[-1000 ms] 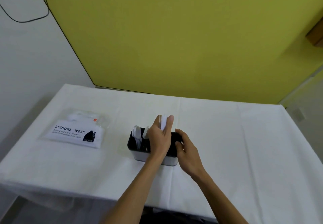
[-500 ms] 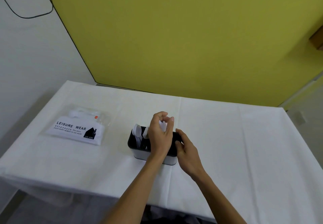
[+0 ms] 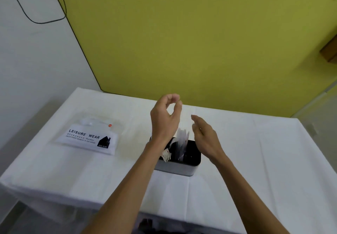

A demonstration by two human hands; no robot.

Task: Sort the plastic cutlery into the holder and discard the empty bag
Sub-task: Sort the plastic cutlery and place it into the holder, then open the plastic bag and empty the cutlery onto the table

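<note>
The cutlery holder [image 3: 176, 169], black inside with a pale grey wall, stands mid-table. White forks [image 3: 166, 156] poke out at its left. Blurred white cutlery pieces [image 3: 182, 139] stand upright in its middle, touched by neither hand. My left hand [image 3: 165, 118] hovers above the holder's left part, fingers arched towards the thumb and holding nothing. To the right of the upright pieces, my right hand [image 3: 204, 137] is raised with relaxed fingers and an empty palm. The clear plastic bag [image 3: 87, 137] with a "LEISURE WEAR" label lies flat at the left; something white shows inside.
A white cloth covers the table [image 3: 255, 160]. Its near edge runs below my forearms. A yellow wall rises right behind the table, with a white wall and a black cable [image 3: 36, 21] at the left.
My left hand let go of the white pieces it pinched and rose above the holder. My right hand came off the holder's rim and lifted. The pieces now stand in the holder.
</note>
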